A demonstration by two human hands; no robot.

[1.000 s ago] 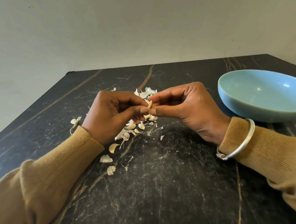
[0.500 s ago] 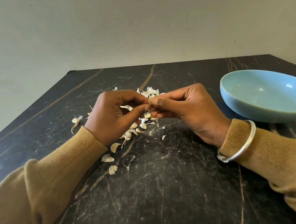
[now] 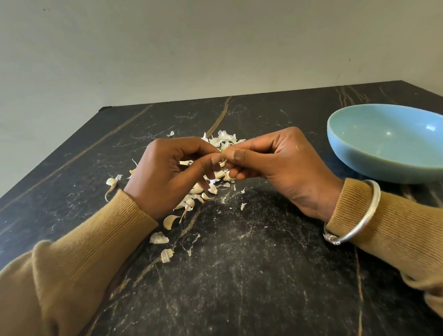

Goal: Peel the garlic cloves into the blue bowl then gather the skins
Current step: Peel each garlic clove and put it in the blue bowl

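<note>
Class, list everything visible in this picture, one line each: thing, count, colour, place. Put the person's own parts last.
Glossy round blue bowl: one, pale blue, table's right side.
Loose garlic cloves and papery skins: many, cream-white, scattered mid-table.
Small garlic clove: one, cream, pinched between left hand and right hand.
Veined stone table: one, black, under everything.
Plain wall: one, grey, behind.
Metal bangle: one, silver, right wrist.
Knit sleeves: two, tan, forearms.
Hands: two, meeting mid-table.
</note>
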